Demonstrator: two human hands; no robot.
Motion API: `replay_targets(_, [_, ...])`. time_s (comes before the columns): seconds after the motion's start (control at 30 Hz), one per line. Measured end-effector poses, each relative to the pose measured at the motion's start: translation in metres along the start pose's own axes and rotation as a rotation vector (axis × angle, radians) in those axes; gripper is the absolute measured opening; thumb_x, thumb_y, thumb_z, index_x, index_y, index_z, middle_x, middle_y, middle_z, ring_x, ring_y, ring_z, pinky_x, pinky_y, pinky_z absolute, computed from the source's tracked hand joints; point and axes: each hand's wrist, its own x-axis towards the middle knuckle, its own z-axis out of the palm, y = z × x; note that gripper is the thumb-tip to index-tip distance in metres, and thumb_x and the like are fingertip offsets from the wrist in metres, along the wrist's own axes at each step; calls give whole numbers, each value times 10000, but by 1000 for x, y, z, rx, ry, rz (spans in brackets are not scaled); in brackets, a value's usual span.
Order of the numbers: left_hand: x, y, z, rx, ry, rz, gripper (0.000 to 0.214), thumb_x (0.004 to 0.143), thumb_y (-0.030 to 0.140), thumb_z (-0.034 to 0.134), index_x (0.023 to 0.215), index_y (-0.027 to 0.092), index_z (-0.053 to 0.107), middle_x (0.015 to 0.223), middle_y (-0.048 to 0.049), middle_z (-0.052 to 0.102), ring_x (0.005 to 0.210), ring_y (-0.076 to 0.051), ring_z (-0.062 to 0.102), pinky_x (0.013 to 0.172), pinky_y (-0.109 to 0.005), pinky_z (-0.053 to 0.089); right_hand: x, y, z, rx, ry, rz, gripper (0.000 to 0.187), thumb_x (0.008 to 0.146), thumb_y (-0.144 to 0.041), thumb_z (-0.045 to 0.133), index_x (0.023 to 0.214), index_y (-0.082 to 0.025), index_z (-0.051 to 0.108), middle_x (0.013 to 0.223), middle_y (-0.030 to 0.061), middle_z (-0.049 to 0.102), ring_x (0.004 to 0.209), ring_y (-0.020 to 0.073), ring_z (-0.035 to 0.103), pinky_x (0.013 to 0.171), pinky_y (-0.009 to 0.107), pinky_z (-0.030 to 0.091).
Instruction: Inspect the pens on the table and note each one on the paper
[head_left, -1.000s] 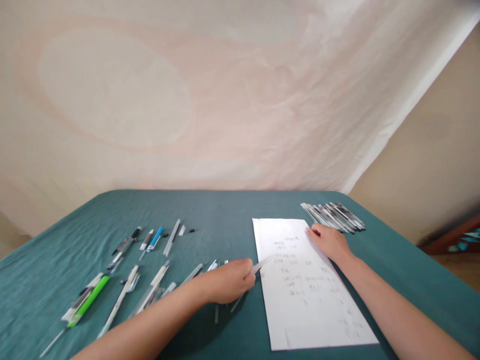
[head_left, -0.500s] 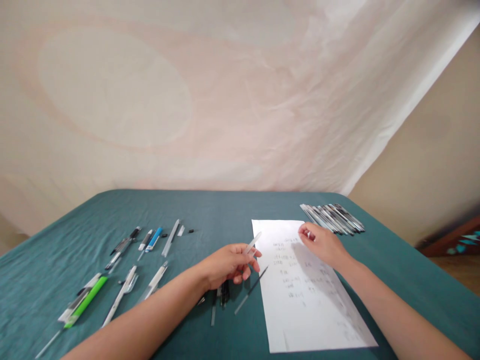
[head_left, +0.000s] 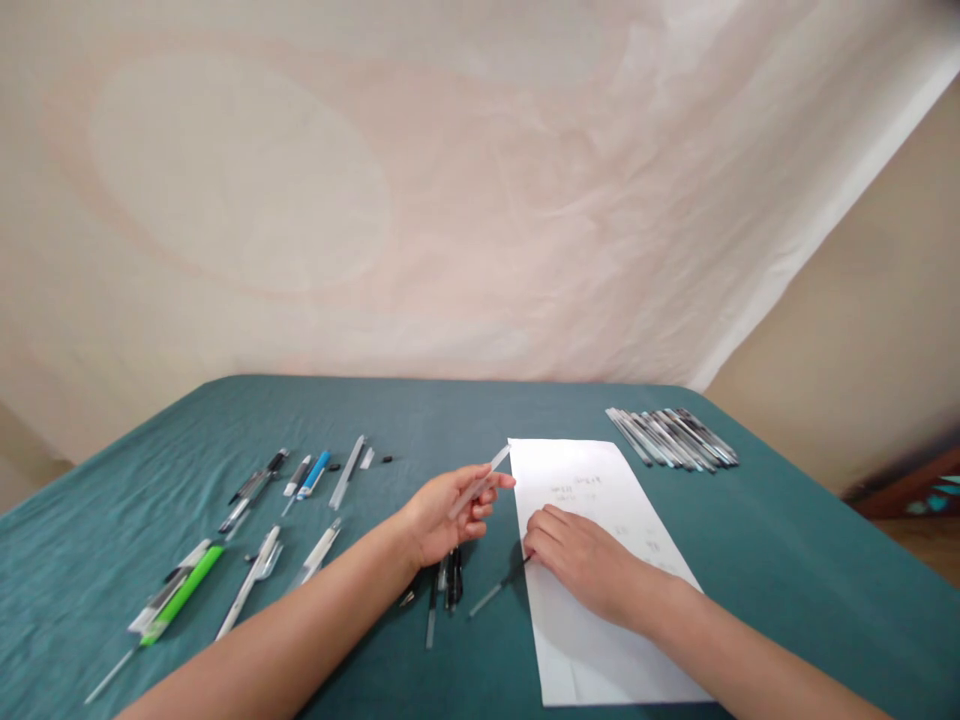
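My left hand (head_left: 451,515) is closed around a clear, whitish pen barrel (head_left: 480,483), which slants up to the right above the table. My right hand (head_left: 574,555) is over the white sheet of paper (head_left: 585,665), its fingertips pinched at the dark upper end of a pen refill (head_left: 491,597). The refill's pale end points down left over the green cloth. Handwriting on the paper is partly covered by this hand. Below my left hand lie several black pen parts (head_left: 453,580) and another refill (head_left: 431,615), partly hidden by it.
A row of pens (head_left: 675,440) lies at the back right. On the left are a bright green pen (head_left: 182,595), a blue pen (head_left: 313,475), a white pen (head_left: 249,583) and several others. A small black cap (head_left: 387,459) rests near a clear barrel (head_left: 347,472).
My right hand has come down and left from the paper's upper right edge to the refill and pinched its dark end. My left hand has shifted slightly up and left with the barrel.
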Motion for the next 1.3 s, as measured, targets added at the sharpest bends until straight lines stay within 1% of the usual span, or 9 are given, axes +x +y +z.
replay_targets(0.13, [-2,2,1,-38,6,3,331,885,350,529,1088,100,606,633,48,342,459,-48,304,379,-150,242,-4,3,-11,223,135,124,120,884,-102,415,911,-179,503,865,42,544,726,146,501,652,277,434])
replay_targets(0.23, [-3,1,3,-64,21,19,350,880,358,555,1145,132,587,615,55,323,449,-50,298,376,-151,255,-4,3,-21,452,292,280,105,865,-124,459,936,-197,483,875,22,556,735,127,533,687,262,454])
replay_targets(0.3, [-4,-1,4,-73,29,42,337,883,321,565,1168,141,579,619,53,335,458,-46,323,383,-146,267,-3,2,-26,524,365,325,85,871,-160,474,936,-205,505,900,26,574,781,134,559,726,272,463])
replay_targets(0.5, [-5,-5,10,-130,44,85,173,897,147,530,1036,78,607,694,-5,475,563,-61,479,469,-147,393,-5,-10,-35,570,475,350,33,864,-223,523,868,-212,553,797,21,599,741,152,583,698,283,478])
replay_targets(0.6, [-6,-7,14,-207,57,61,133,911,125,492,981,78,595,719,-29,520,607,-80,527,531,-168,459,-8,-17,-39,619,551,329,32,854,-206,546,885,-214,543,831,33,612,767,162,599,718,300,490])
replay_targets(0.73, [-6,-7,18,-289,67,30,144,936,127,434,968,78,565,697,-26,518,593,-82,536,534,-173,479,-10,-18,-40,624,649,312,53,857,-191,545,904,-212,540,852,49,616,814,180,607,745,330,501])
replay_targets(1.03, [-5,-11,18,-341,37,-21,139,939,147,441,980,81,556,699,-25,525,585,-80,542,544,-176,483,-8,-15,-34,514,572,335,40,861,-234,568,894,-221,588,883,44,669,839,177,633,760,312,512])
replay_targets(1.13, [-6,-15,20,-340,8,-55,141,930,148,464,986,71,569,708,-34,539,590,-81,548,551,-174,477,-7,-13,-31,486,513,315,57,872,-254,558,891,-230,606,885,32,672,807,163,628,747,295,508])
replay_targets(1.3, [-7,-18,23,-351,-38,-80,153,929,143,463,972,63,586,720,-41,552,601,-82,549,561,-172,468,-6,-10,-26,513,443,384,337,824,-333,633,1138,-247,548,939,32,653,730,143,605,669,272,509])
